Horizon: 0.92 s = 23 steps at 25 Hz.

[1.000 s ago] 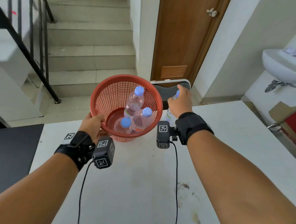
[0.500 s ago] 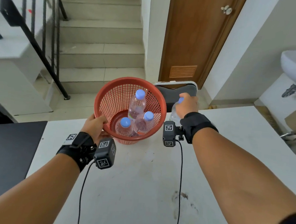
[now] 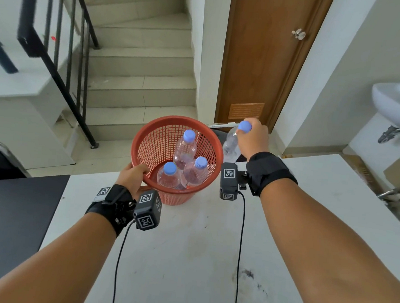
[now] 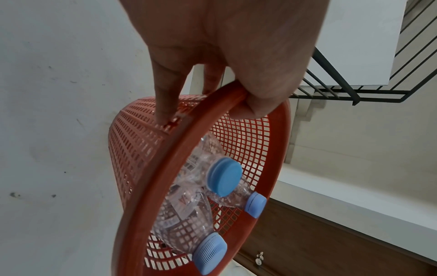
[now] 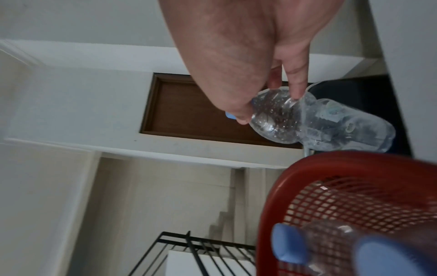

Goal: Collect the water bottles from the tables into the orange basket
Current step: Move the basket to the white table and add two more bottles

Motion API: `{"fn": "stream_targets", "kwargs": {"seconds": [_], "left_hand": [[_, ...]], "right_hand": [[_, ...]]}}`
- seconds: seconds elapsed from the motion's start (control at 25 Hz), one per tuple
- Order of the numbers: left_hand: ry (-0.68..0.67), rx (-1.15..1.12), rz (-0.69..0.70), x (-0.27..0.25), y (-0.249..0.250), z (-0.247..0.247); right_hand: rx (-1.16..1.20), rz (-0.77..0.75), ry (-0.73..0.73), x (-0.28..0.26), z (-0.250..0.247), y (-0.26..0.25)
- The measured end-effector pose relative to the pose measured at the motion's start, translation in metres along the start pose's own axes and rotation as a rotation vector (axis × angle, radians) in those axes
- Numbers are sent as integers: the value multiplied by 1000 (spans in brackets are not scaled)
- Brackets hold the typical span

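The orange basket [image 3: 153, 134] stands on the far edge of the white table [image 3: 188, 256], tilted toward me. Three clear water bottles with blue caps [image 3: 184, 148] lie inside it, also seen in the left wrist view [image 4: 222, 179]. My left hand [image 3: 133, 176] grips the basket's near rim [image 4: 208, 115], thumb inside. My right hand [image 3: 251, 137] holds a fourth clear bottle [image 3: 231, 141] by its neck, lifted just right of the basket's rim. In the right wrist view the bottle [image 5: 319, 119] hangs above the basket [image 5: 354, 186].
A black table [image 3: 10, 214] adjoins the white one on the left. Beyond the table are stairs [image 3: 138, 77] with a black railing [image 3: 59, 56], a brown door [image 3: 265, 54] and a dark chair back [image 3: 219, 130]. A white sink [image 3: 396, 104] hangs at the right.
My right hand has lifted the bottle off the table and raised it beside the basket's right rim. My left hand keeps its hold on the basket.
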<state>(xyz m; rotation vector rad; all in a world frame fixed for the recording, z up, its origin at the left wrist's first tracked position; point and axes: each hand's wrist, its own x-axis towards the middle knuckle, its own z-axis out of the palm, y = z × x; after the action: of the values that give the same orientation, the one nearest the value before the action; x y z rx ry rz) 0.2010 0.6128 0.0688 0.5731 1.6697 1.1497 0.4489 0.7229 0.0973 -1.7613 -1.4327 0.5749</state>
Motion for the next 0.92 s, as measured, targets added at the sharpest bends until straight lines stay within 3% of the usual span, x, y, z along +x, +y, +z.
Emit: {"fn": "stream_targets", "kwargs": {"seconds": [0.2,0.4,0.6,0.92], "left_hand": [[47,-27,-100,-18,-36,-21],[158,-52,-111,-53,-67,-33],[324,-121,-133,-103,-116,-63],[559,-356,-148,-195,-186,-125]], "right_hand": [[210,-179,-3,-34,12,-35],[359,-310,-163,-86,15,-59],[459,-431,-462,-158,26,-72],[301,-555,-1020,-295,61,-69]]}}
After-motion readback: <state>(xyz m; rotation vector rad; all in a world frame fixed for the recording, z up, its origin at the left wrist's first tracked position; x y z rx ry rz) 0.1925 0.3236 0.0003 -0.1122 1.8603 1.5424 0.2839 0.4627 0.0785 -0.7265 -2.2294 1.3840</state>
